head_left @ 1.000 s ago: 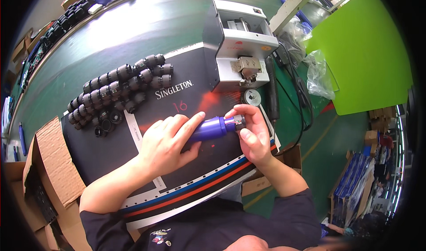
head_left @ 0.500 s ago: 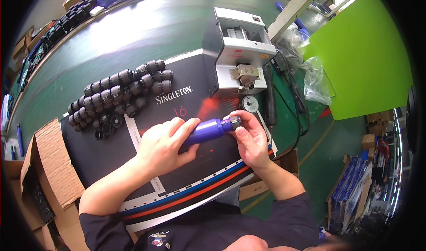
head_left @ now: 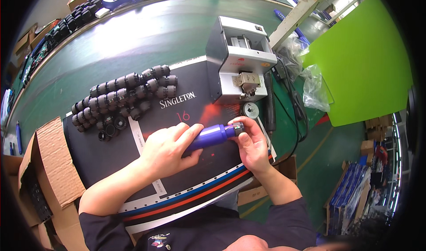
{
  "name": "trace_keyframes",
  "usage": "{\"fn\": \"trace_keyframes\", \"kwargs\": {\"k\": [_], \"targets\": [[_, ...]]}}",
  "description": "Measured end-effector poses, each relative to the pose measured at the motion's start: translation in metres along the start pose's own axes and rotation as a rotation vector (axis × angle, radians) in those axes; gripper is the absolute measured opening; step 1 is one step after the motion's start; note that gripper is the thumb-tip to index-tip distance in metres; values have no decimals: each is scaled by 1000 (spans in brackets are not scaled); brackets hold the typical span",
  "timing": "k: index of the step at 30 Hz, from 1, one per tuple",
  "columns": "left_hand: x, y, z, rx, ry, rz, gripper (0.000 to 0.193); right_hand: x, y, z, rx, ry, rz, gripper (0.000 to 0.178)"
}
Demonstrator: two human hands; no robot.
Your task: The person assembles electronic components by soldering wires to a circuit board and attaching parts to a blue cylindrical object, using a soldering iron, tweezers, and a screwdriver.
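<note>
Gripping one blue cylinder [head_left: 211, 137] in left hand [head_left: 166, 149], pinching its dark end fitting [head_left: 239, 128] in right hand [head_left: 253, 148], above one black mat [head_left: 106, 162]; near one white machine [head_left: 248, 63], one round disc [head_left: 251, 110], black parts [head_left: 115, 99] too crowded to count.

Glossy blue-violet tube [head_left: 210, 137], slightly slanted, dark fitting [head_left: 239, 128] at right end

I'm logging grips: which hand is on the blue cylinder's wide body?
The left hand, holding the blue cylinder; the right hand is at the dark end piece.
</note>
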State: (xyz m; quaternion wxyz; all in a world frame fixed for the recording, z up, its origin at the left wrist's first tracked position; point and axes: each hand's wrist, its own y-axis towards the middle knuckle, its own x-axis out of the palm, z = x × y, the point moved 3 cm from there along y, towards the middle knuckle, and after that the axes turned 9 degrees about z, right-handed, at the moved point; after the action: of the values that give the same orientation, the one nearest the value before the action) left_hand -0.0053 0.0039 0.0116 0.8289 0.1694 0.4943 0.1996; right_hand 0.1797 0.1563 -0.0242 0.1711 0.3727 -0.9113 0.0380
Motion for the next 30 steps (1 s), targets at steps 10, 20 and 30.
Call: {"fn": "trace_keyframes", "kwargs": {"k": [10, 20, 30], "targets": [[6, -3, 4, -1, -6, -18, 60, 1, -1, 2, -5, -169, -77, 42], [-11, -3, -3, -197, -209, -78, 59, 13, 5, 7, -9, -141, -57, 54], [-193, 25, -110, -478, -155, 843, 46, 2, -1, 9, -120, -195, -127, 51]]}}
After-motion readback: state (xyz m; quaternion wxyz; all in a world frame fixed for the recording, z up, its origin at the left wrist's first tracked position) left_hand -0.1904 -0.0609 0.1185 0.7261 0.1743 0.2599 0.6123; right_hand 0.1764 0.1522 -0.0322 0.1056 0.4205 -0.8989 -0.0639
